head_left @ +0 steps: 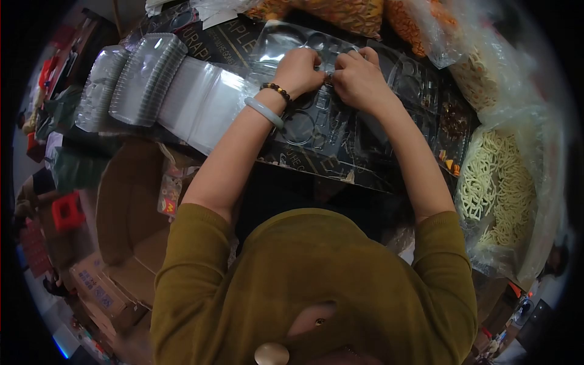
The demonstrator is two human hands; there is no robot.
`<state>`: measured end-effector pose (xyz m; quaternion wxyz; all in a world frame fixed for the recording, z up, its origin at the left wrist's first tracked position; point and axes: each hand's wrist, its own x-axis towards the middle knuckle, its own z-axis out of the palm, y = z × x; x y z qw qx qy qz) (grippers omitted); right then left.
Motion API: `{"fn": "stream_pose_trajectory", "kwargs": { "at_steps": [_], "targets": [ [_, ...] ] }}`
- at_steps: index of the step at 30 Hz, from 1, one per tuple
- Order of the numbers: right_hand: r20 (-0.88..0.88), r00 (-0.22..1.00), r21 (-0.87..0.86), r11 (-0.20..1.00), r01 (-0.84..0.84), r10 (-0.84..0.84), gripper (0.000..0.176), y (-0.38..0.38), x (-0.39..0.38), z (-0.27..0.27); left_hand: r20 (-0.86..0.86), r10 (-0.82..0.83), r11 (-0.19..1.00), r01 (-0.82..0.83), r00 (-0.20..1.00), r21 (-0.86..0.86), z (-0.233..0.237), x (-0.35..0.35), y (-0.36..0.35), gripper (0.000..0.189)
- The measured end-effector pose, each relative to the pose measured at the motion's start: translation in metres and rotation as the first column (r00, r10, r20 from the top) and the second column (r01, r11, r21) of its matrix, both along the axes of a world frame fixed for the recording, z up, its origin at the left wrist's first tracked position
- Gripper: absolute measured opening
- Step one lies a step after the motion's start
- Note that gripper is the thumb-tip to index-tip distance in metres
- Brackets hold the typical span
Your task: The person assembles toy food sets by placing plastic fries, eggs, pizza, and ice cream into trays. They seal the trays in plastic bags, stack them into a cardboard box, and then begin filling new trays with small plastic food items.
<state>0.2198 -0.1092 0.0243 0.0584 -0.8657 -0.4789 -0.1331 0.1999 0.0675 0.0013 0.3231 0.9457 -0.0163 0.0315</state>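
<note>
Head view showed the left hand point(300, 74) and right hand point(360, 78) curled close together over clear plastic trays point(304, 129); whether either pinched anything could not be told.

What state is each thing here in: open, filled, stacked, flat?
Left hand: curled, grip unclear
Right hand: curled, grip unclear
Clear tray: open, beneath both hands
Plastic containers: stacked
Clear plastic sheets: lying flat
Bag of pale strands: filled, seal unclear
Cardboard box: open
</note>
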Motion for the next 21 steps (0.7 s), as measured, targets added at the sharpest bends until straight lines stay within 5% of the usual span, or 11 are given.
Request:
{"fn": "stream_pose_trajectory", "kwargs": {
  "at_steps": [3, 9, 15, 19, 21],
  "targets": [
    [0.024, 0.999, -0.023, 0.999, 0.043, -0.043, 0.005, 0.004, 0.004, 0.0, -0.034, 0.012, 0.999, -0.014, 0.999, -0.052, 0.002, 0.003, 0.002, 0.036],
    [-0.302, 0.947, 0.21, 0.962, 0.175, -0.107, 0.011, -0.006, 0.009, -0.02, -0.069, 0.03, 0.994, -0.037, 0.997, -0.105, -0.003, 0.01, 0.002, 0.037],
    [-0.106, 0.983, 0.302, 0.937, 0.173, -0.147, 0.012, -0.017, -0.013, -0.015, -0.125, 0.023, 0.995, -0.034, 0.992, -0.09, -0.001, 0.015, 0.003, 0.043],
    [-0.106, 0.977, 0.517, 0.829, 0.213, -0.185, 0.008, -0.054, -0.037, -0.002, -0.188, 0.043, 0.999, -0.044, 0.981, -0.001, -0.002, 0.017, -0.002, 0.039],
    [-0.303, 0.926, 0.634, 0.677, 0.373, -0.226, 0.008, -0.093, -0.051, 0.01, -0.137, 0.048, 0.999, -0.049, 0.989, -0.008, -0.014, 0.024, 0.001, 0.033]
  ]
}}
